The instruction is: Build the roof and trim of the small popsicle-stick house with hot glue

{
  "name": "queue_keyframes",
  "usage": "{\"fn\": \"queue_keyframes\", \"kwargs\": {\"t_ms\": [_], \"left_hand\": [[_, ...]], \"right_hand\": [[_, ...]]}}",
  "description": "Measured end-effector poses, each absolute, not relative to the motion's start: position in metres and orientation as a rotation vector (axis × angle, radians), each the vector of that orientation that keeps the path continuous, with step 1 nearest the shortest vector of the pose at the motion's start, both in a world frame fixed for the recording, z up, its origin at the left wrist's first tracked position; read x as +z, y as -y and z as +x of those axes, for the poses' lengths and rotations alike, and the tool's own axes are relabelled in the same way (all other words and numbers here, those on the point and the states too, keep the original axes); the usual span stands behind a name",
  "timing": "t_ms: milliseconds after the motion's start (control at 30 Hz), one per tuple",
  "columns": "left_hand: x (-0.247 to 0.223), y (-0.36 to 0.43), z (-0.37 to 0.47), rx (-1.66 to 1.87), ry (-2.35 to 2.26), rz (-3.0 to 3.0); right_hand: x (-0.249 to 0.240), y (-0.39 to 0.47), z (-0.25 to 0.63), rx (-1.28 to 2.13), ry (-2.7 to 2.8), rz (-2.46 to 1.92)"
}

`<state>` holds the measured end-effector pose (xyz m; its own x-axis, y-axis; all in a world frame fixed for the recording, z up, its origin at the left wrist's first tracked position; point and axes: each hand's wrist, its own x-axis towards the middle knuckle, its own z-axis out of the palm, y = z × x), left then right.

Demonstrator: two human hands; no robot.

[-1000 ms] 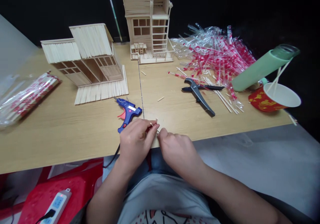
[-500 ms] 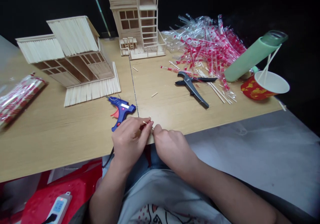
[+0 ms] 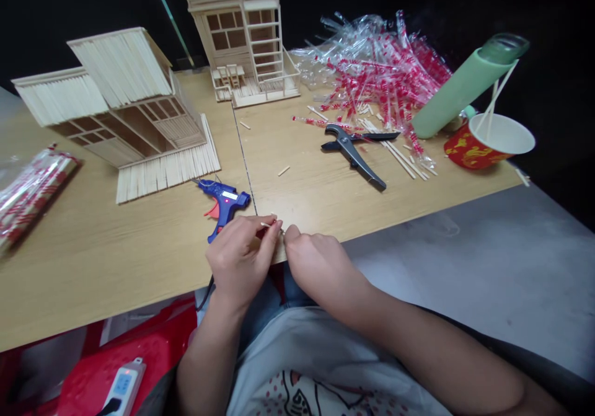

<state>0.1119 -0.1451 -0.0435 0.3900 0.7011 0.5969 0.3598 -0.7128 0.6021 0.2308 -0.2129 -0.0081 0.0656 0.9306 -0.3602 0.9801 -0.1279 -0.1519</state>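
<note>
At the table's front edge, my left hand point(image 3: 239, 255) pinches a small pale wooden stick point(image 3: 266, 224) between thumb and fingers. My right hand point(image 3: 318, 264) is closed close beside it, its fingertips near a thin dark tip; what it holds is too small to make out. Just beyond my left hand lies a blue glue gun point(image 3: 227, 200) with an orange trigger and a small red light. A short stick piece point(image 3: 284, 171) rests on the table point(image 3: 307, 199) ahead of my hands.
Stick-built house models point(image 3: 139, 118) point(image 3: 232, 38) stand at the back left and centre. Black cutters point(image 3: 356, 159), loose sticks, a wrapper pile point(image 3: 385, 75), a green bottle point(image 3: 460, 97) and a red paper cup point(image 3: 478, 149) are on the right. Wrapped sticks point(image 3: 35, 193) lie far left.
The view has shifted slightly, so the models and table items appear a little further left and the right-hand items higher. Both hands keep nearly the same pose.
</note>
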Motion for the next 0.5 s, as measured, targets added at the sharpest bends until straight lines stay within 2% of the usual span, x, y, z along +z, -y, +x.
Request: {"fn": "queue_keyframes", "kwargs": {"t_ms": [500], "left_hand": [[-0.0491,0.1492,0.1078,1.289,-0.932,2.226]], "right_hand": [[-0.0098,0.2126,0.2285,-0.460,-2.007,2.179]]}}
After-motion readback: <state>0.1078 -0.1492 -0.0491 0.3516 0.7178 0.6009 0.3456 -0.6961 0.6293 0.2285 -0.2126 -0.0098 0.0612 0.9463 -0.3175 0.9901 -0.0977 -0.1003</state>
